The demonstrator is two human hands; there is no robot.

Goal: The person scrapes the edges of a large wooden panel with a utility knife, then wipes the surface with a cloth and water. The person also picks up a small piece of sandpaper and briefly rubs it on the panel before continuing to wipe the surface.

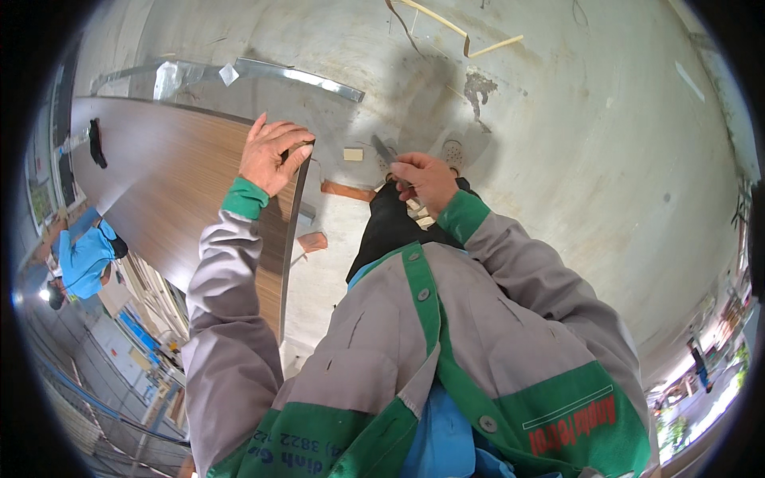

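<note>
My left hand (275, 157) is closed at the near corner of a wood-grain board (187, 155), its fingers and thumb curled over the dark edge. In my right hand (426, 179), a dark narrow blade-like tool (382, 148) is gripped, its tip pointing up and to the left, away from me. The tool is held over the floor in front of my legs, apart from the board. My right fingers partly hide its handle end, so its exact kind is unclear.
On the floor lie a small pale block (353, 154), an orange-brown strip (347, 190) and a long metal strip (303, 78). Thin wood strips (498, 46) lie farther off. A person in blue (86, 256) bends beside the board's far left side. A black object (96, 143) rests on the board.
</note>
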